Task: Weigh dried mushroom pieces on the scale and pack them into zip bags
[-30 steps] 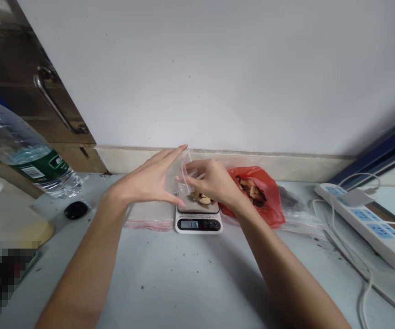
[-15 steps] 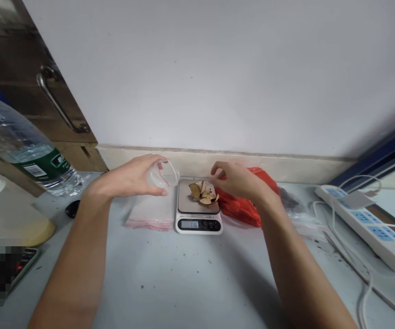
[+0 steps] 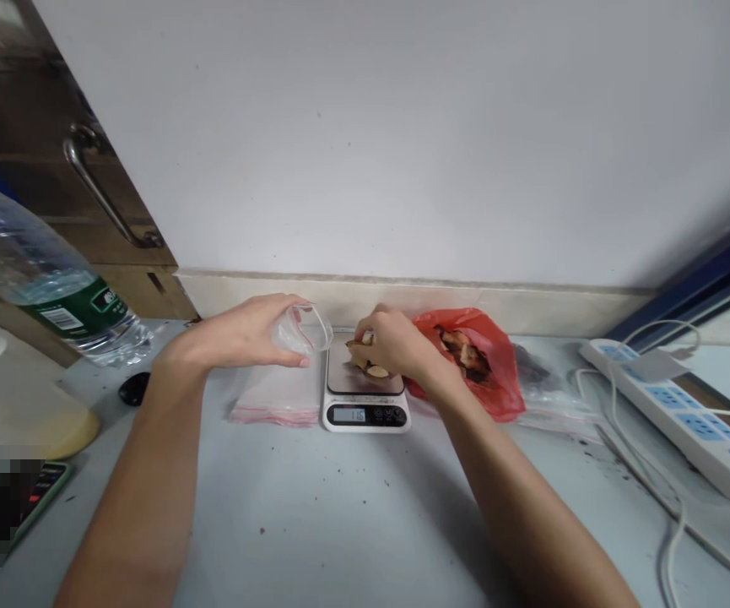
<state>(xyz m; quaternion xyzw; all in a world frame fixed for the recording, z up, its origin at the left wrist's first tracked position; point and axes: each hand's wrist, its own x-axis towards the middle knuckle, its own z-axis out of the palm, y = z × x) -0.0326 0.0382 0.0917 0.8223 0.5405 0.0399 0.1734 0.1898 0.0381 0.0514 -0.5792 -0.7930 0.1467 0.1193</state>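
Note:
My left hand [image 3: 238, 333] is closed on a small clear zip bag [image 3: 311, 329], whose mouth gapes toward the scale. Over the plate of a white digital scale [image 3: 368, 426], my right hand [image 3: 393, 338] has its fingers curled round a small pile of dried brown-and-cream slices [image 3: 375, 371]. The fingertips are partly hidden behind the hand. The display [image 3: 348, 415] appears to read 116 or 11.6. Beside the scale, on the left, lies a stack of flat zip bags [image 3: 276, 395] with pink edges. To the right an open red plastic bag [image 3: 504, 371] contains more slices [image 3: 464, 353].
A large water bottle [image 3: 70, 295] and a pale container [image 3: 23, 397] stand at the left, near a black object [image 3: 133, 389] and a phone [image 3: 45, 494]. At the right are clear bags [image 3: 554, 397], a power strip [image 3: 687, 414] and white cables [image 3: 646, 469]. A wall [image 3: 402, 169] rises behind.
My right hand has moved left from above the red bag onto the slices on the scale, uncovering the bag's opening. My left hand keeps its hold on the clear bag, nearly still.

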